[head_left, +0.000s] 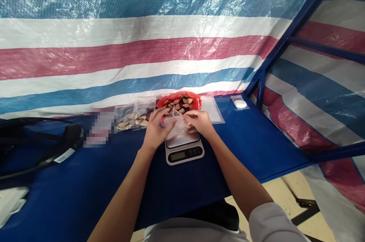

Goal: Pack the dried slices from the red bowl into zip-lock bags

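A small clear plastic bag point(179, 124) is held between my hands, above the plate of a white kitchen scale point(186, 153). My right hand point(200, 121) pinches its right edge between thumb and fingers. On the other side, my left hand point(156, 128) is curled round the bag's left edge, thumb toward the middle. Just behind the hands sits a red plastic bag point(199, 101), spread like a bowl and full of brown and tan flat pieces that look like shells or dried slices. The scale's display shows no readable figure.
Left of the scale lie clear bags point(132, 119) with similar pieces inside. Flat clear bags point(213, 110) are at the right, near a white oval object point(240, 104). A black strapped item point(71, 139) and a white object point(11, 202) lie far left. Striped sheeting point(128, 55) backs the blue table point(239, 147).
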`<state>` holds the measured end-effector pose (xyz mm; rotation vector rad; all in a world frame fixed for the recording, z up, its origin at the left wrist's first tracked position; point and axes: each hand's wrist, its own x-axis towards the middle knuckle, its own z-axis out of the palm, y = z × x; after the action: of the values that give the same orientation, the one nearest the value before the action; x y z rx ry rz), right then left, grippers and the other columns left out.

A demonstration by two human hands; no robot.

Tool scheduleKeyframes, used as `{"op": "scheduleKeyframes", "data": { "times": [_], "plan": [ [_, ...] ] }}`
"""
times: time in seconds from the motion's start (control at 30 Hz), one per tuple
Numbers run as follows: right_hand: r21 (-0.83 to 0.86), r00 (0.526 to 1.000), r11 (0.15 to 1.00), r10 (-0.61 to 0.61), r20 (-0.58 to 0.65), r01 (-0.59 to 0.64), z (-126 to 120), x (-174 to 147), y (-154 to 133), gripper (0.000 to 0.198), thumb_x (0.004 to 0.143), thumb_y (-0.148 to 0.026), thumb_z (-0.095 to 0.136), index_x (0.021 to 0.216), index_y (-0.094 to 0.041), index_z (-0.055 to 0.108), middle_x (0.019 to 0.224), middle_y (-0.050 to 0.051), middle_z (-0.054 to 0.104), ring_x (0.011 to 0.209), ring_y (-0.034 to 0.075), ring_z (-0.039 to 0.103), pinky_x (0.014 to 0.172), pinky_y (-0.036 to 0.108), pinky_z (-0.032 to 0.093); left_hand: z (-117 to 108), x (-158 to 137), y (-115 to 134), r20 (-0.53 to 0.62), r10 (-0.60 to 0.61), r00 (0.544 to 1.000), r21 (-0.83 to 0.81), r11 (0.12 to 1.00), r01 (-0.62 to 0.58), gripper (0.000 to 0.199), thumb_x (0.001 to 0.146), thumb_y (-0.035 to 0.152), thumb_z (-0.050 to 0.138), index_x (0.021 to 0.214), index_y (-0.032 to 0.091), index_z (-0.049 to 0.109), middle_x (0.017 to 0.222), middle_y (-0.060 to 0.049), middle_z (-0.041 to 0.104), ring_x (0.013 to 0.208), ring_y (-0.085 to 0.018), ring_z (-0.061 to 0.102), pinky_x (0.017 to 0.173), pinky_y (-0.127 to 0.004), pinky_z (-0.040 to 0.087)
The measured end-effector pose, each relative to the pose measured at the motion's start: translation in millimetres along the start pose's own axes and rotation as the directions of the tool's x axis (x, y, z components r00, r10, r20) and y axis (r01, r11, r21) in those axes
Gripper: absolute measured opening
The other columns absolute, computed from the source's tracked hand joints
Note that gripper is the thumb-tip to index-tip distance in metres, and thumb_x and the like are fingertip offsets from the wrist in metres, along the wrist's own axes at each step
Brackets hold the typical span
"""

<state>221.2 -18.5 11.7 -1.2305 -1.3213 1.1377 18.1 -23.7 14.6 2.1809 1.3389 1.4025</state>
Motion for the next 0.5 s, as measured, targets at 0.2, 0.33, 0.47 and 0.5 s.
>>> {"op": "scheduleKeyframes", "data": {
  "times": [0.2, 0.33, 0.47, 0.5],
  "plan": [
    [-0.057, 0.995, 0.993, -0.102, -0.010, 0.101, 3, -1, 3, 0.021, 0.079, -0.041, 0.072, 0.084, -0.022, 0.080, 0.073, 0.001, 0.076, 0.059, 0.018, 0.071, 0.053, 0.028, 0.062, 13, -10, -5, 0.178, 0.051, 0.983, 0.100, 0.993, -0.070, 0.098, 0.080, 0.056, 0.079, 0.158, 0.020, 0.034, 0.156, -0.019, 0.048, 0.145, -0.036, 0.045, 0.118, -0.051, 0.042],
    [-0.095, 0.988, 0.984, -0.155, -0.020, 0.152, 4, 0, 4, 0.018, 0.078, -0.038, 0.074, 0.082, -0.022, 0.080, 0.074, 0.002, 0.078, 0.070, 0.022, 0.075, 0.066, 0.031, 0.064, 18, -13, -7, 0.253, 0.006, 0.967, 0.124, 0.992, -0.038, 0.121, 0.073, 0.059, 0.084, 0.164, 0.019, 0.015, 0.164, -0.022, 0.035, 0.150, -0.040, 0.036, 0.120, -0.055, 0.038],
    [-0.115, 0.983, 0.977, -0.182, -0.025, 0.178, 2, 1, 6, 0.017, 0.077, -0.038, 0.075, 0.082, -0.023, 0.081, 0.073, 0.001, 0.078, 0.073, 0.023, 0.076, 0.075, 0.034, 0.065, 17, -12, -6, 0.254, -0.015, 0.967, 0.114, 0.993, -0.015, 0.110, 0.078, 0.050, 0.081, 0.163, 0.022, 0.017, 0.163, -0.019, 0.037, 0.150, -0.038, 0.037, 0.119, -0.054, 0.040],
    [-0.111, 0.984, 0.978, -0.177, -0.016, 0.175, 2, 1, 6, 0.017, 0.078, -0.038, 0.075, 0.083, -0.023, 0.081, 0.072, 0.001, 0.077, 0.071, 0.022, 0.076, 0.073, 0.033, 0.065, 17, -12, -6, 0.243, -0.007, 0.970, 0.108, 0.994, -0.020, 0.105, 0.079, 0.046, 0.080, 0.162, 0.022, 0.021, 0.161, -0.019, 0.040, 0.148, -0.037, 0.040, 0.119, -0.053, 0.040]
  ]
}}
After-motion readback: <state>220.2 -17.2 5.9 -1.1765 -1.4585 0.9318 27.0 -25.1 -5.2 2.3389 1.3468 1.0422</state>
